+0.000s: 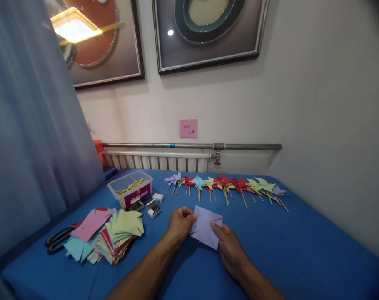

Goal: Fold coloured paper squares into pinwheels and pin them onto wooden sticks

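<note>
My left hand [180, 223] and right hand [229, 248] pinch purple paper [207, 227] over the near middle of the blue table [289, 250].
On the far pale wall [314, 104], framed pictures [208, 56] are cut off above; at left, a paper pile [105, 238] hides the scissors' [58, 240] blades.

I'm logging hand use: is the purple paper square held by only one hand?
No, the left hand pinches the purple paper square at its left side while the right hand holds its right side.
</note>
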Demonstrator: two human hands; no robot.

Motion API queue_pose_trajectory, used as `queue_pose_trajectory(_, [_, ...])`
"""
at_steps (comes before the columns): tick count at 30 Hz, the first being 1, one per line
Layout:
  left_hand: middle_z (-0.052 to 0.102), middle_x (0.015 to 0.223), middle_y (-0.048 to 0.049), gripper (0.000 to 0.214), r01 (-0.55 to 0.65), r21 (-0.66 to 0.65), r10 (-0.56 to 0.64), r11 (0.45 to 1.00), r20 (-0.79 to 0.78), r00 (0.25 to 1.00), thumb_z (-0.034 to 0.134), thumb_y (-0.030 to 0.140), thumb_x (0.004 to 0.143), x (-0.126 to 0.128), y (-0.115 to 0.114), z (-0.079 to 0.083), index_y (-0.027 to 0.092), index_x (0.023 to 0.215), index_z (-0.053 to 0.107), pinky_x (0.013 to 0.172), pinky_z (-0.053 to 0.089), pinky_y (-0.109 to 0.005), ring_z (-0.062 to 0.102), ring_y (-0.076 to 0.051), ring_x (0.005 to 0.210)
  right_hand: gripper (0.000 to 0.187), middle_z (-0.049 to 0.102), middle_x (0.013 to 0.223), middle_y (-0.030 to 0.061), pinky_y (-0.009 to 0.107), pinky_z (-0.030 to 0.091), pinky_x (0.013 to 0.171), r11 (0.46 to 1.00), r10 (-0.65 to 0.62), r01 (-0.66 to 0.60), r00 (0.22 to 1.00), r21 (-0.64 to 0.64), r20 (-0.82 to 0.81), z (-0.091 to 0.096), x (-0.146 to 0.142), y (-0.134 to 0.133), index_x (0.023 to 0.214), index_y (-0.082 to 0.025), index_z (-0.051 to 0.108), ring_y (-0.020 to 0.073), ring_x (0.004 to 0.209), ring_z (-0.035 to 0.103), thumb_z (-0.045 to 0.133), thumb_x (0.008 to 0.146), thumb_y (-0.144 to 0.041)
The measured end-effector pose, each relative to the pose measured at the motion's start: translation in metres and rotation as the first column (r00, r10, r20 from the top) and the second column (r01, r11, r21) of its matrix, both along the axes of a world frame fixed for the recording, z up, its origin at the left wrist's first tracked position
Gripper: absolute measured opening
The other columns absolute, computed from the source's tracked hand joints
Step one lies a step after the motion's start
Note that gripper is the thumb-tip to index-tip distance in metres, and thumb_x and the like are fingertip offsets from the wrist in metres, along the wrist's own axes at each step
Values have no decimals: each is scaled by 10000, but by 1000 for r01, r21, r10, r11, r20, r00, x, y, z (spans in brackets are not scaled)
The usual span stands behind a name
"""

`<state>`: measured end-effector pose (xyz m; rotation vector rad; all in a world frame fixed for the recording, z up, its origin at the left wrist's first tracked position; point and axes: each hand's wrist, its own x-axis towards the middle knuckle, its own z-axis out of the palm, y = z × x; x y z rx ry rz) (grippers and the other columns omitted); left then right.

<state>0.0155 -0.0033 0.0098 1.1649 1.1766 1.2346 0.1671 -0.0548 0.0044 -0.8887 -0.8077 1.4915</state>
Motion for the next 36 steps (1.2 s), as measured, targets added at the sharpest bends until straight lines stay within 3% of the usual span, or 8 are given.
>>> queue_pose_trajectory(7, [507,496,65,174,-15,12,16,1000,-64,998,747,251,638,0,1,-2,182,657,589,486,285,-235,413,-94,458,389,812,821,111,420,623,789,1000,-17,17,999,-4,-29,-9,1,6,942,-151,742,342,907,783,880,699,-421])
queue_pose_trajectory(16, [549,594,50,61,-25,255,96,967,-272,957,605,213,775,-2,-8,-1,185,722,595,562,361,-236,495,-118,557,363,808,823,96,394,615,750,1000,-13,14,1000,-15,12,-21,2,12,949,-169,740,308,865,780,846,741,-447])
queue_pose_trajectory(21, [609,703,22,112,105,439,126,892,-465,876,563,104,760,-3,-13,0,176,753,648,635,378,-241,535,-126,656,363,795,780,88,369,598,710,1000,-13,13,1000,13,28,-24,2,14,903,-167,735,294,816,771,831,736,-476])
queue_pose_trajectory(26, [656,782,-12,254,239,539,117,807,-544,831,521,1,706,-4,-14,-2,172,787,691,704,428,-249,599,-143,736,421,778,721,72,321,542,591,997,-51,47,996,53,72,-28,2,16,907,-161,731,268,703,749,821,729,-532])
queue_pose_trajectory(36, [685,828,-40,279,271,648,187,712,-547,816,505,-20,740,-6,-12,-5,190,801,679,765,480,-270,645,-170,822,442,802,811,76,348,586,695,998,-43,42,999,35,22,-13,0,8,950,-165,753,270,768,762,876,686,-497])
